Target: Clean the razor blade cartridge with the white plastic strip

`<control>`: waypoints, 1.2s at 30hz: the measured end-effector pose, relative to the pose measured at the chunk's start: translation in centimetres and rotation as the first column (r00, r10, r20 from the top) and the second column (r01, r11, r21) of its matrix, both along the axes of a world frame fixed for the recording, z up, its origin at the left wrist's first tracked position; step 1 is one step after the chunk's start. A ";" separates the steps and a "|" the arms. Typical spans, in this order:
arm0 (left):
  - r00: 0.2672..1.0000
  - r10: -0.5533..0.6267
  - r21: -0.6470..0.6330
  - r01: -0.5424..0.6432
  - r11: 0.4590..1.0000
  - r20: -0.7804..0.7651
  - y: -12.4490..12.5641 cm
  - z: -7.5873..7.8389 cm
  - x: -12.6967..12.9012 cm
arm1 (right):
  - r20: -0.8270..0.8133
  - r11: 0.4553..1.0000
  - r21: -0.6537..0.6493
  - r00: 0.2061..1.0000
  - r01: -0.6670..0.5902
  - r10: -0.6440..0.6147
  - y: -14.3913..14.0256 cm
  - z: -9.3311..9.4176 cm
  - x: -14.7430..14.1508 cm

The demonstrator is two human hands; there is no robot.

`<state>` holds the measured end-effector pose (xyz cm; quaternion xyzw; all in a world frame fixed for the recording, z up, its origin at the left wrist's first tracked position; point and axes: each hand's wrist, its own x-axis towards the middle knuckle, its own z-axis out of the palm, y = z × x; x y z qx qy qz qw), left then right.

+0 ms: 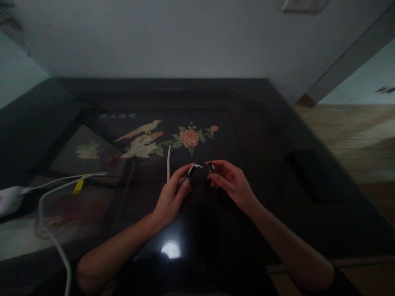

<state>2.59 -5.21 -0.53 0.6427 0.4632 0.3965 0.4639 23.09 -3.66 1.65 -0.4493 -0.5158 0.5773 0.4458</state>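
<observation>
A short row of pale characters (pixel 117 116) stands on the dark tabletop (pixel 262 135), well beyond the hands and off to their left, above the inlaid bird (pixel 142 139); they are too blurred to read. No other writing is legible.

Open dark tabletop (pixel 277 123) from 12 to 5 o'clock of both hands, passable. Blocked toward 9 o'clock by 2 white cables (pixel 61 181); white stick (pixel 168 163) standing close at 11 o'clock.

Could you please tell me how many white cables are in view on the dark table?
2, possibly more: a looping white cable at the left edge, and a short white cable lying just beyond the left hand.
</observation>
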 end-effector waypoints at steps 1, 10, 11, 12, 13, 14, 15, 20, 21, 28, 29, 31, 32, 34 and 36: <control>0.999 0.013 -0.025 -0.012 1.000 0.038 0.0 0.0 0.1 | 0.001 1.000 -0.001 1.000 0.002 -0.002 0.0 0.0 0.0; 0.972 0.064 -0.309 0.010 0.951 0.228 0.4 1.7 1.2 | 0.012 0.999 0.024 0.999 0.031 -0.031 0.5 -0.8 0.0; 0.964 0.080 -0.353 0.015 0.935 0.253 0.5 1.9 1.2 | 0.019 0.999 0.031 0.999 0.038 -0.039 0.6 -0.9 0.0; 0.957 0.098 -0.384 0.015 0.923 0.274 0.7 2.0 1.1 | 0.024 0.998 0.037 0.999 0.045 -0.046 0.6 -1.0 0.1; 0.950 0.117 -0.403 0.010 0.915 0.290 0.8 2.0 1.1 | 0.026 0.998 0.043 0.998 0.051 -0.053 0.7 -1.0 0.1; 0.944 0.138 -0.413 -0.002 0.911 0.300 0.9 2.0 1.0 | 0.025 0.997 0.048 0.998 0.058 -0.059 0.7 -1.0 0.2; 0.938 0.158 -0.414 -0.017 0.910 0.309 1.1 2.0 0.9 | 0.023 0.997 0.053 0.998 0.063 -0.064 0.7 -1.0 0.2; 0.935 0.183 -0.360 -0.065 0.931 0.305 1.5 2.1 0.7 | 0.021 0.995 0.060 0.996 0.081 -0.082 0.7 -0.7 0.3; 0.941 0.170 -0.332 -0.066 0.941 0.294 1.6 2.2 0.7 | 0.019 0.995 0.060 0.996 0.084 -0.085 0.7 -0.7 0.3; 0.978 0.131 -0.155 -0.106 0.982 0.161 2.1 1.9 0.6 | 0.039 0.991 0.098 0.994 0.096 -0.100 0.8 -0.7 0.2; 0.985 0.123 -0.111 -0.110 0.988 0.118 2.3 1.8 0.6 | 0.046 0.990 0.099 0.994 0.098 -0.103 0.8 -0.7 0.2; 0.992 0.117 -0.029 -0.116 0.993 0.047 2.7 1.7 0.7 | 0.055 0.990 0.099 0.993 0.100 -0.106 0.7 -0.7 0.2; 0.992 0.121 0.002 -0.121 0.993 0.025 2.9 1.8 0.8 | 0.054 0.990 0.098 0.993 0.101 -0.107 0.7 -0.7 0.2; 0.993 0.118 0.032 -0.118 0.993 0.005 3.4 2.0 1.0 | 0.048 0.991 0.092 0.994 0.096 -0.101 0.7 -0.6 0.2; 0.992 0.081 0.102 -0.071 0.992 -0.094 4.0 2.1 1.2 | 0.041 0.992 0.087 0.995 0.088 -0.092 0.7 -0.5 0.2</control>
